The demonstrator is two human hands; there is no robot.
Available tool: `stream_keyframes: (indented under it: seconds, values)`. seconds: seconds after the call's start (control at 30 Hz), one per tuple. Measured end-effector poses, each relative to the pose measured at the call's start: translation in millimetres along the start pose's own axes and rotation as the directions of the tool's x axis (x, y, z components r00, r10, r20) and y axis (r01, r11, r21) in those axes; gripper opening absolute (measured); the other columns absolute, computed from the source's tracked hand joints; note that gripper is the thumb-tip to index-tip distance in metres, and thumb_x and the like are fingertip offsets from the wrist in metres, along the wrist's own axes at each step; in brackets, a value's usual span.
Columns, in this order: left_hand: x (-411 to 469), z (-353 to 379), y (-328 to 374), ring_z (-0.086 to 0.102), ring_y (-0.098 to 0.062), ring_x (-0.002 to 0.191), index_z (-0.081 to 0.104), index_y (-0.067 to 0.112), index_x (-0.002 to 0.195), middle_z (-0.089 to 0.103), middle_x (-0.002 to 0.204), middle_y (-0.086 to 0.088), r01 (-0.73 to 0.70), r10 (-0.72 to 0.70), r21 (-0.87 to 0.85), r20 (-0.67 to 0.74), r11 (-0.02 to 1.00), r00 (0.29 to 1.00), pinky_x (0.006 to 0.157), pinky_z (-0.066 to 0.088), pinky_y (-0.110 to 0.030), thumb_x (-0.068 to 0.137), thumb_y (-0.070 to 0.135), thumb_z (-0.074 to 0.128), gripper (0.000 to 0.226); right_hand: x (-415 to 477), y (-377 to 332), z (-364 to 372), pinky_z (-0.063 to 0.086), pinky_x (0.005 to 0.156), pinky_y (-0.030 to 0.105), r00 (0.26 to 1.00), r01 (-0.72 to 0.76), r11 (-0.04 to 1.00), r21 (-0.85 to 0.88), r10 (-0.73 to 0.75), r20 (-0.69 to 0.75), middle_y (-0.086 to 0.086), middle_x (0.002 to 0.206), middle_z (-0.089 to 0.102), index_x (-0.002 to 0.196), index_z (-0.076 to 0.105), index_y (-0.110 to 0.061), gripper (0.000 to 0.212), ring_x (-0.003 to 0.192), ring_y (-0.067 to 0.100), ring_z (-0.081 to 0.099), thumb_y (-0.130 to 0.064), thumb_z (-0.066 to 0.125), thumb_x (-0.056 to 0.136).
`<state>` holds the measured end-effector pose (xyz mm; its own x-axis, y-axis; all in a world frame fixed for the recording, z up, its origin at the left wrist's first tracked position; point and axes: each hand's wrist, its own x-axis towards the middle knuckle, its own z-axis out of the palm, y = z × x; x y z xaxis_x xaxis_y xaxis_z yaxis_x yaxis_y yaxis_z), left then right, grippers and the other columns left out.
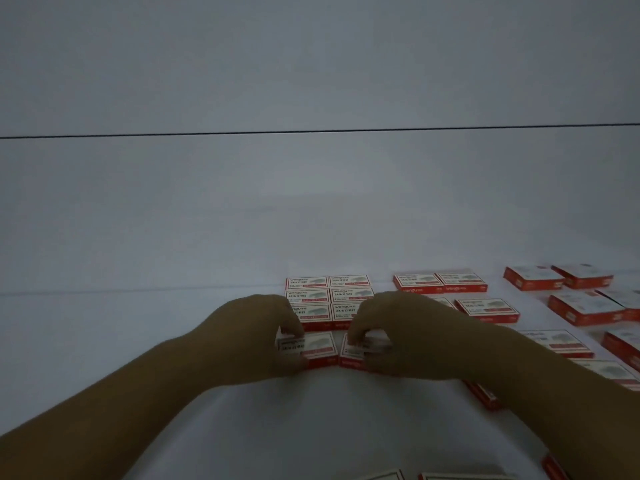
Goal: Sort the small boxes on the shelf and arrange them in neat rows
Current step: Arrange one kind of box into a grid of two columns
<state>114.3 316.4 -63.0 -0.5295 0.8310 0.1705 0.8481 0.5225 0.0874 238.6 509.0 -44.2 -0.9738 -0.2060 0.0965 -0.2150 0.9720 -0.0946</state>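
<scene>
Small red-and-white staple boxes lie on a white shelf (207,237). A tidy block of them (329,292), two columns wide, sits at centre. Just in front of it my left hand (249,337) grips one box (320,344) between fingers and thumb. My right hand (408,337) grips a second box (353,355) right beside it. The two boxes lie side by side, almost touching, on the shelf surface. My fingers hide parts of both.
Loose boxes lie scattered to the right: a pair (440,284), one single (488,309), and several more (585,306) toward the right edge. Two box tops (450,476) show at the bottom edge. The shelf's back wall (311,81) rises behind a dark seam.
</scene>
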Motion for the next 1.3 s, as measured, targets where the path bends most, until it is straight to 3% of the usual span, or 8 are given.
stream_keyframes:
  seconds: [0.13, 0.23, 0.43, 0.7, 0.9, 1.03, 1.2, 1.3]
  values:
    - [2.2, 8.1, -2.8, 0.045, 0.007, 0.073, 0.059, 0.039, 0.106, 0.046, 0.088, 0.027, 0.041, -0.046, -0.067, -0.067, 0.997, 0.997, 0.062, 0.030, -0.008, 0.067, 0.066, 0.061, 0.048, -1.0, 7.1, 4.3, 0.036, 0.079, 0.018, 0.990, -0.010, 1.000, -0.030, 0.006, -0.142, -0.016, 0.112, 0.052, 0.109, 0.059, -0.035, 0.033, 0.093, -0.001, 0.039, -0.044, 0.063, 0.077]
    - [-4.1, 13.7, -6.3, 0.046, 0.005, 0.069, 0.048, 0.043, 0.117, 0.046, 0.080, 0.026, 0.145, -0.151, -0.066, -0.107, 0.987, 0.983, 0.059, 0.028, -0.009, 0.066, 0.073, 0.055, 0.059, -4.7, 19.5, 6.1, 0.040, 0.077, 0.020, 0.986, -0.128, 0.991, -0.051, 0.121, -0.113, -0.019, 0.106, 0.050, 0.108, 0.055, -0.036, 0.038, 0.089, 0.001, 0.044, -0.052, 0.062, 0.075]
    - [-3.8, 20.2, -7.5, 0.050, 0.006, 0.067, 0.020, 0.048, 0.135, 0.051, 0.080, 0.024, 0.143, -0.152, -0.133, -0.060, 0.981, 0.987, 0.061, 0.034, -0.010, 0.065, 0.073, 0.055, 0.082, -3.2, 29.9, 12.0, 0.038, 0.070, 0.017, 0.967, -0.230, 0.972, -0.040, 0.223, -0.121, -0.021, 0.084, 0.047, 0.100, 0.057, -0.036, 0.031, 0.081, -0.001, 0.046, -0.057, 0.059, 0.077]
    - [-1.6, 25.0, -8.0, 0.047, 0.004, 0.070, 0.027, 0.047, 0.130, 0.047, 0.085, 0.025, 0.179, -0.201, -0.170, -0.122, 0.969, 0.972, 0.062, 0.031, -0.009, 0.067, 0.066, 0.058, 0.072, 2.1, 27.7, 18.0, 0.041, 0.071, 0.018, 0.947, -0.271, 0.961, 0.060, 0.277, -0.165, -0.021, 0.080, 0.050, 0.094, 0.058, -0.035, 0.029, 0.078, -0.001, 0.050, -0.055, 0.063, 0.074]
    - [0.8, 34.5, -10.6, 0.040, -0.009, 0.098, 0.039, 0.039, 0.126, 0.044, 0.104, 0.008, 0.240, -0.237, 0.070, -0.049, 0.968, 0.970, 0.076, 0.039, -0.025, 0.071, 0.078, 0.032, 0.068, -1.5, 31.2, 19.0, 0.043, 0.068, 0.022, 0.910, -0.406, 0.912, -0.050, 0.399, -0.109, -0.016, 0.083, 0.054, 0.106, 0.058, -0.030, 0.064, 0.076, 0.001, 0.050, -0.078, 0.054, 0.063]
    - [0.3, 45.8, -9.5, 0.028, -0.010, 0.121, 0.026, 0.040, 0.134, 0.037, 0.126, 0.013, 0.189, -0.189, 0.001, -0.014, 0.982, 0.982, 0.099, 0.026, -0.034, 0.078, 0.071, 0.029, 0.064, 2.2, 30.5, 22.9, 0.035, 0.052, 0.017, 0.918, -0.394, 0.919, -0.009, 0.393, -0.052, -0.012, 0.062, 0.051, 0.076, 0.060, -0.030, 0.044, 0.057, 0.000, 0.048, -0.074, 0.055, 0.068]
    - [3.5, 47.8, -12.0, 0.029, -0.008, 0.121, 0.025, 0.044, 0.132, 0.032, 0.107, 0.022, 0.208, -0.203, -0.103, 0.050, 0.973, 0.978, 0.103, 0.021, -0.036, 0.080, 0.068, 0.032, 0.058, 4.3, 34.9, 25.4, 0.036, 0.052, 0.015, 0.912, -0.406, 0.914, 0.020, 0.406, -0.050, -0.011, 0.063, 0.056, 0.075, 0.063, -0.030, 0.045, 0.056, 0.000, 0.051, -0.074, 0.057, 0.066]
    - [4.3, 47.0, -11.8, 0.028, -0.007, 0.123, 0.025, 0.044, 0.133, 0.036, 0.114, 0.021, 0.217, -0.211, -0.103, 0.063, 0.971, 0.975, 0.104, 0.020, -0.035, 0.079, 0.069, 0.032, 0.060, 4.7, 35.4, 26.5, 0.035, 0.051, 0.015, 0.916, -0.397, 0.917, 0.033, 0.399, -0.047, -0.012, 0.060, 0.056, 0.076, 0.064, -0.032, 0.044, 0.055, 0.001, 0.052, -0.074, 0.057, 0.065]
